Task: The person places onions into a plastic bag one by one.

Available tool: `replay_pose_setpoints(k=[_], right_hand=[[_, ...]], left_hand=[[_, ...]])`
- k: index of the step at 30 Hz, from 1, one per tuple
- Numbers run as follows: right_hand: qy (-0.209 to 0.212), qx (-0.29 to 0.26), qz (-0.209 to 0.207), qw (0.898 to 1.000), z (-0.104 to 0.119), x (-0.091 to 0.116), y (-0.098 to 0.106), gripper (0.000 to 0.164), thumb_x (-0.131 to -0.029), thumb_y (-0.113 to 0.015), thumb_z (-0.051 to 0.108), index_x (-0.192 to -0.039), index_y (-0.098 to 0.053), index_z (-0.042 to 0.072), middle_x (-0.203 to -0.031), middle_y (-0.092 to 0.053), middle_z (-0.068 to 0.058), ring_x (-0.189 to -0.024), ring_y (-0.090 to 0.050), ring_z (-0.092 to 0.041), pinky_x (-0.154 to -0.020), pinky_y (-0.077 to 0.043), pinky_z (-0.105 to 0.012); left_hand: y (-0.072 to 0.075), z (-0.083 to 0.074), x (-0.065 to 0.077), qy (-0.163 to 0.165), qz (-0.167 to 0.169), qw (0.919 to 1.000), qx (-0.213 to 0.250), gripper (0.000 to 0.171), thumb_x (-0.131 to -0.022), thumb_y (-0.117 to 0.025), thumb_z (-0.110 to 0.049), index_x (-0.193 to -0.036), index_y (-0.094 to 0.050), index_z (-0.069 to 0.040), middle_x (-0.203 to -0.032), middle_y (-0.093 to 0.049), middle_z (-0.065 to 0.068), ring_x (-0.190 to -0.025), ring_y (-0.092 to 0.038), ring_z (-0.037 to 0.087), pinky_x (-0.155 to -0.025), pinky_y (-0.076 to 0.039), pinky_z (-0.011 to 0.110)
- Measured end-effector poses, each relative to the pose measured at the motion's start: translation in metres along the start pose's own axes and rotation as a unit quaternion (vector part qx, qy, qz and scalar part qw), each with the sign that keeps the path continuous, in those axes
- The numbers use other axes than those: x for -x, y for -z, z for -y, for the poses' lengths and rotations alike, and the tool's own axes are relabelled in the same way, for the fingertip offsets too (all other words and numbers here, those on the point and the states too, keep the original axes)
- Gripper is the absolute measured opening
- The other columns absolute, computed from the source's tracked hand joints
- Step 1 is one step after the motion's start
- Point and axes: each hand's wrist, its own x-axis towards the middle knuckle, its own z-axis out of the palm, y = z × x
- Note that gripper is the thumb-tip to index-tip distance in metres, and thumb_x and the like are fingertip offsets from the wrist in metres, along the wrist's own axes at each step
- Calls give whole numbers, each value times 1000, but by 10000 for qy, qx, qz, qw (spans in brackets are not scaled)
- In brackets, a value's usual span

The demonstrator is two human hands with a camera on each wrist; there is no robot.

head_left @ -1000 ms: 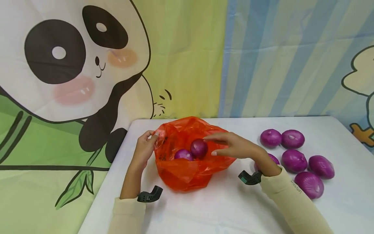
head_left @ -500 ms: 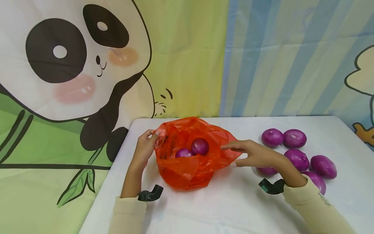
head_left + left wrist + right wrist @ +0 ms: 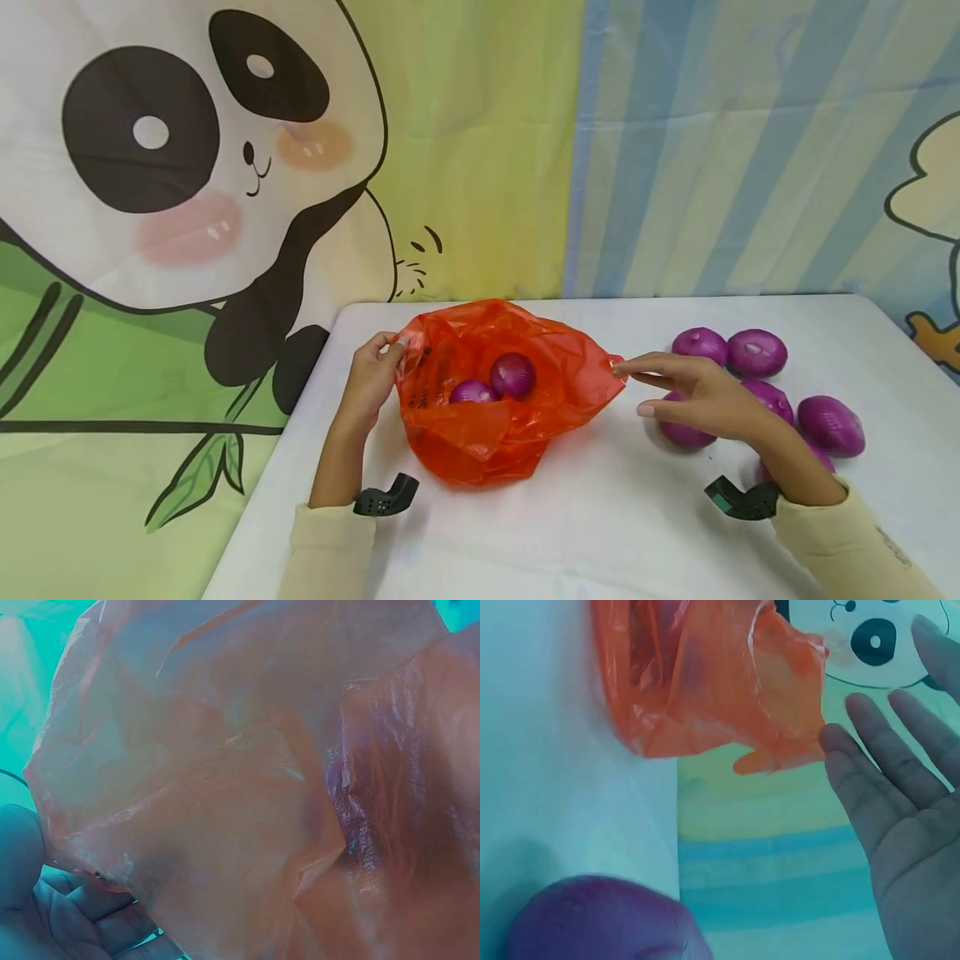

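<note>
A red plastic bag [image 3: 480,446] stands on the white table with its mouth spread wide. Inside it lie two purple onions, one round [image 3: 513,375] and one partly hidden [image 3: 472,392] behind the front film. My left hand [image 3: 372,375] pinches the bag's left rim between thumb and fingers; in the left wrist view the film [image 3: 195,825] fills most of the picture. At the bag's right corner is my right hand [image 3: 701,396], fingers extended and thumb apart, its fingertips at or very near the rim. The right wrist view shows that palm [image 3: 919,847] holding nothing.
Several purple onions lie on the right of the table, including one at the back [image 3: 757,353], one far right [image 3: 831,426] and one near the right hand [image 3: 686,425]. The right forearm covers part of the group. A panda-print curtain [image 3: 480,150] hangs behind the table [image 3: 555,533].
My right hand has drawn back from over the bag's opening to its right corner and toward the onions. The left hand keeps its hold on the rim. Both onions inside stay put.
</note>
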Motion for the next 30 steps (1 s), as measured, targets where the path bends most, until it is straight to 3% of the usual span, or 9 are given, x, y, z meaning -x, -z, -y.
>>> replay_pose_setpoints(k=[8, 13, 20, 26, 28, 30], right_hand=[[424, -430, -321, 9977, -13, 18, 1, 46, -81, -68, -16, -125, -57, -8, -120, -59, -23, -117, -57, -16, -92, -46, -29], [93, 41, -644, 9979, -20, 33, 5, 48, -81, -72, -11, -127, -58, -3, -123, -60, -14, -118, -56, -9, -89, -47, -27], [84, 344, -759, 9965, -27, 44, 16, 57, -79, -72, -13, -131, -54, -2, -131, -56, -11, -124, -50, -4, -93, -42, -22], [-618, 703, -716, 9930, -33, 52, 21, 69, -83, -75, 1, -144, -43, 7, -144, -43, 11, -129, -35, 10, -74, -50, -18], [-811, 823, -661, 9911, -35, 55, 21, 71, -84, -76, 6, -146, -41, 10, -147, -40, 7, -128, -31, 14, -74, -48, -16], [-926, 898, -584, 9899, -38, 56, 22, 73, -84, -77, 10, -147, -40, 10, -148, -38, -3, -127, -28, 17, -83, -43, -12]], left_hand=[[-1, 0, 0, 40, 25, 10000, -67, 28, -101, -51, -30, -108, -61, -5, -76, -50, 5, -66, -46, 15, -59, -40, 26], [-1, 0, -1, 63, 49, 9999, -84, 29, -101, -52, -31, -109, -62, -5, -77, -50, 5, -66, -44, 16, -59, -38, 26], [-1, 0, -2, 153, 136, 9997, -108, 30, -101, -51, -31, -110, -61, -4, -86, -56, 8, -84, -51, 22, -76, -44, 32], [-3, 1, 0, 53, 103, 9999, 14, 27, -101, -51, -28, -105, -59, -2, -80, -51, 8, -85, -48, 22, -78, -41, 35], [-3, 1, 1, 53, 103, 9999, 29, 27, -101, -50, -27, -105, -59, -2, -78, -50, 7, -83, -48, 22, -77, -41, 35], [-3, 1, 1, 65, 96, 9999, 30, 27, -101, -50, -28, -105, -59, -3, -77, -50, 7, -82, -48, 22, -76, -41, 35]])
